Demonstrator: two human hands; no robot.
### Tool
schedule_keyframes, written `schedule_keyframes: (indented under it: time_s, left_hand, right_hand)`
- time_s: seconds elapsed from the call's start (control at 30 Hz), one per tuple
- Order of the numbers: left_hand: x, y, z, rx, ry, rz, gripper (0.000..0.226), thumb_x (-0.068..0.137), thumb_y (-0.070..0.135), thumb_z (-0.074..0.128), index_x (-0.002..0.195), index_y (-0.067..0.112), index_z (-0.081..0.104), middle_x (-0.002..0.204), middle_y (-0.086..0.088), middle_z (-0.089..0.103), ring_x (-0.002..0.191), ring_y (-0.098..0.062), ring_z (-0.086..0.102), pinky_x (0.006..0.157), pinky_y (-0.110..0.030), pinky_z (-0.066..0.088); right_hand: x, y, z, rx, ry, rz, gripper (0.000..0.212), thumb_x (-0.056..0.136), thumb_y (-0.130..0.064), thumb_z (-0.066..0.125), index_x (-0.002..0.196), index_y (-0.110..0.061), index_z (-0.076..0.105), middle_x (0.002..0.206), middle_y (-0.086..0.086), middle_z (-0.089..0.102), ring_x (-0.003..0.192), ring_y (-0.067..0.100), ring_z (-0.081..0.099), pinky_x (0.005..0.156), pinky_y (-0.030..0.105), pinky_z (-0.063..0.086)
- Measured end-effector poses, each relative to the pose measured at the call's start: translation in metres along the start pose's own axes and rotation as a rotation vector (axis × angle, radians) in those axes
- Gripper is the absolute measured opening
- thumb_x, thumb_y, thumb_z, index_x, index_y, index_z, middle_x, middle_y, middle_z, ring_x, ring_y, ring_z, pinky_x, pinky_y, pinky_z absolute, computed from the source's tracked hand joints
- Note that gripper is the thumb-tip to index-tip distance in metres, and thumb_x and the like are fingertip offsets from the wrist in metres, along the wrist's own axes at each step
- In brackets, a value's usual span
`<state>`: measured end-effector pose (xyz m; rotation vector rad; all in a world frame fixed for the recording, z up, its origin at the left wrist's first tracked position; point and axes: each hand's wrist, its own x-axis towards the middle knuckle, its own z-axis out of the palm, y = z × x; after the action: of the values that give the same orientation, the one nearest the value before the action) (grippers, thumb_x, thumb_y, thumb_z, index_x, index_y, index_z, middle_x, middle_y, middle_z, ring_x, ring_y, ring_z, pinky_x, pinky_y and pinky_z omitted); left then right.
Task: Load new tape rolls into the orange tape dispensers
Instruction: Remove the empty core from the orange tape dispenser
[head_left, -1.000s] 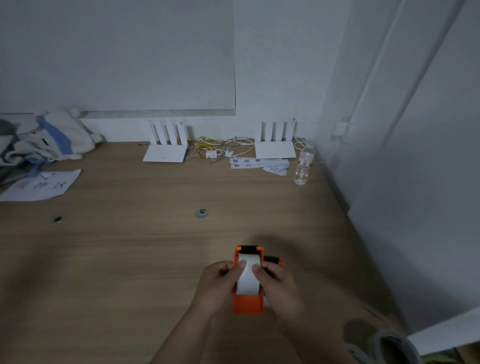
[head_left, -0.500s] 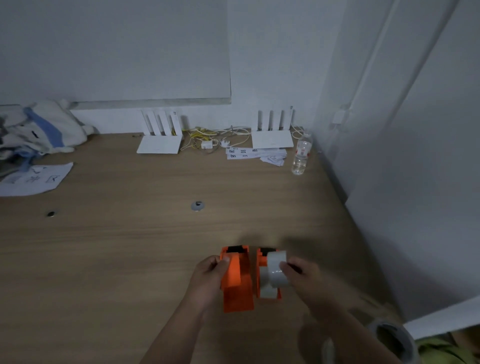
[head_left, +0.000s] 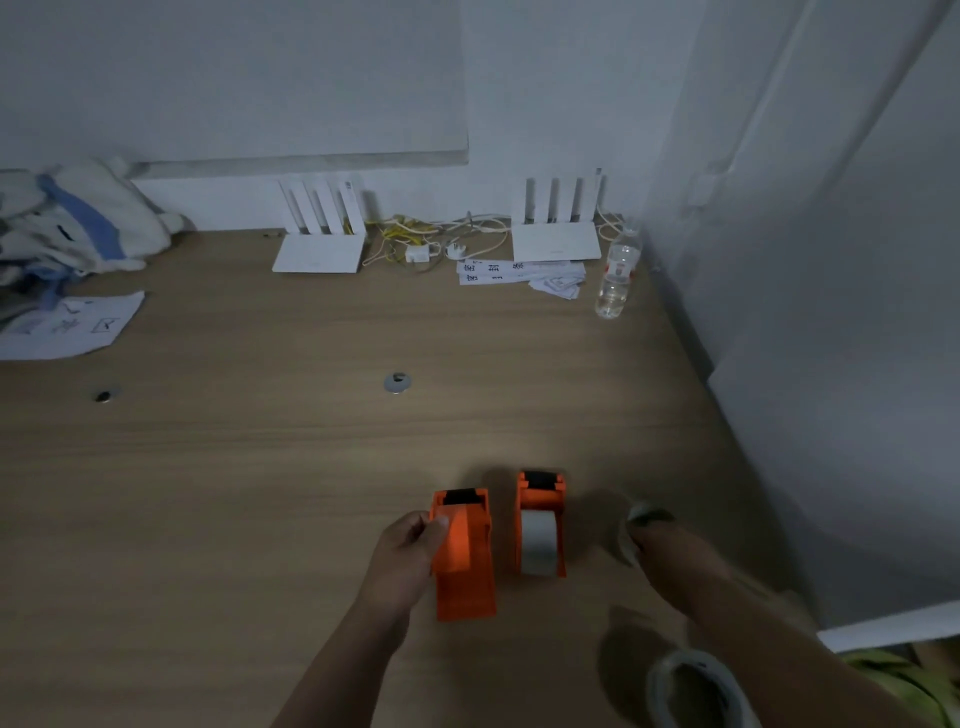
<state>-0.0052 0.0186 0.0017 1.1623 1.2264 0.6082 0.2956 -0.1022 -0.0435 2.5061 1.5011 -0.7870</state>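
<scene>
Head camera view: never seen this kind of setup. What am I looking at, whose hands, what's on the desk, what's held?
There is no robot here. A person wears one wide-angle camera on the head, looking forward and down, so the two bare arms entering from the bottom are their own.

The left hand grips the side of an orange tape dispenser that shows no roll. Beside it, apart, stands a second dispenser with a white tape roll already in it. The right hand is on a blurred pale roll further right; whether it is gripped or just touched is unclear. Another roll lies near the bottom edge.

All this sits on a wooden desk. At the back: two white routers, tangled cables, paper slips, a water bottle, and at left a printed sheet and bundled cloth.
</scene>
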Motion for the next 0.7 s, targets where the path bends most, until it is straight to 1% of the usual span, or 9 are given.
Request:
schedule_keyframes:
  time_s: [0.07,0.13,0.27,0.37,0.43,0.5,0.6,0.63,0.7]
  left_hand:
    - [0.001,-0.005,-0.002,0.030,0.001,-0.001,0.025,0.096,0.019,0.056,0.076,0.006,0.065,0.069,-0.010,0.056,0.068,-0.020,0.050,0.069,-0.036,0.040]
    - [0.004,-0.011,-0.004,0.047,0.015,-0.011,0.027,0.095,0.021,0.057,0.071,0.009,0.062,0.067,-0.008,0.054,0.067,-0.019,0.049,0.068,-0.037,0.039]
    - [0.009,-0.022,-0.008,0.074,0.015,-0.008,0.045,0.083,0.039,0.059,0.079,-0.005,0.057,0.069,-0.007,0.054,0.067,-0.018,0.049,0.067,-0.037,0.039]
    - [0.012,-0.029,-0.008,0.110,0.005,0.021,0.049,0.077,0.046,0.058,0.073,-0.002,0.053,0.066,-0.005,0.049,0.065,-0.017,0.045,0.065,-0.037,0.037]
    - [0.013,-0.033,-0.008,0.142,0.004,0.045,0.053,0.074,0.050,0.057,0.072,-0.003,0.052,0.064,-0.004,0.048,0.063,-0.015,0.045,0.063,-0.036,0.036]
    - [0.014,-0.037,-0.008,0.181,0.009,0.067,0.054,0.074,0.051,0.056,0.072,-0.003,0.053,0.063,-0.003,0.050,0.061,-0.014,0.046,0.061,-0.035,0.037]
    - [0.015,-0.045,-0.008,0.193,0.028,0.048,0.043,0.079,0.041,0.057,0.073,-0.001,0.056,0.063,-0.003,0.053,0.061,-0.015,0.049,0.061,-0.035,0.039]
    - [0.016,-0.047,-0.008,0.190,0.033,0.039,0.040,0.080,0.038,0.056,0.073,0.000,0.057,0.063,-0.004,0.053,0.061,-0.016,0.049,0.062,-0.034,0.040]
    - [0.017,-0.053,-0.009,0.209,0.037,0.031,0.037,0.080,0.038,0.056,0.072,0.002,0.057,0.062,-0.003,0.054,0.060,-0.015,0.050,0.061,-0.034,0.040]
  right_hand:
    - [0.003,-0.001,0.002,-0.037,-0.003,0.001,0.039,0.097,-0.035,0.042,0.131,-0.024,0.056,0.140,0.008,0.057,0.127,0.028,0.055,0.105,0.035,0.043]
    - [0.008,-0.001,0.008,-0.073,-0.001,-0.018,0.039,0.097,-0.034,0.041,0.130,-0.023,0.057,0.136,0.007,0.061,0.122,0.028,0.058,0.102,0.035,0.047]
    - [0.013,-0.001,0.014,-0.074,0.031,-0.019,0.038,0.097,-0.034,0.039,0.129,-0.023,0.058,0.133,0.007,0.062,0.119,0.028,0.060,0.100,0.035,0.048]
    - [0.014,0.000,0.020,-0.104,0.148,-0.058,0.036,0.095,-0.034,0.046,0.122,-0.017,0.063,0.123,0.011,0.068,0.113,0.030,0.062,0.095,0.035,0.050]
    - [0.012,0.001,0.025,-0.119,0.243,-0.063,0.030,0.090,-0.033,0.056,0.109,-0.014,0.069,0.110,0.012,0.071,0.104,0.032,0.065,0.088,0.037,0.052]
    - [0.008,-0.004,0.026,-0.125,0.276,-0.079,0.024,0.082,-0.031,0.060,0.098,-0.015,0.071,0.101,0.009,0.071,0.098,0.031,0.067,0.083,0.038,0.054]
    - [-0.003,-0.021,0.030,-0.074,0.302,-0.080,0.022,0.076,-0.027,0.066,0.096,-0.018,0.069,0.104,0.005,0.070,0.103,0.026,0.067,0.080,0.037,0.055]
    - [-0.006,-0.027,0.032,-0.039,0.320,-0.083,0.024,0.078,-0.026,0.066,0.100,-0.019,0.069,0.108,0.005,0.070,0.107,0.026,0.066,0.083,0.036,0.055]
    - [-0.011,-0.042,0.037,0.057,0.293,-0.104,0.034,0.086,-0.026,0.059,0.119,-0.019,0.065,0.123,0.006,0.065,0.118,0.025,0.060,0.094,0.035,0.050]
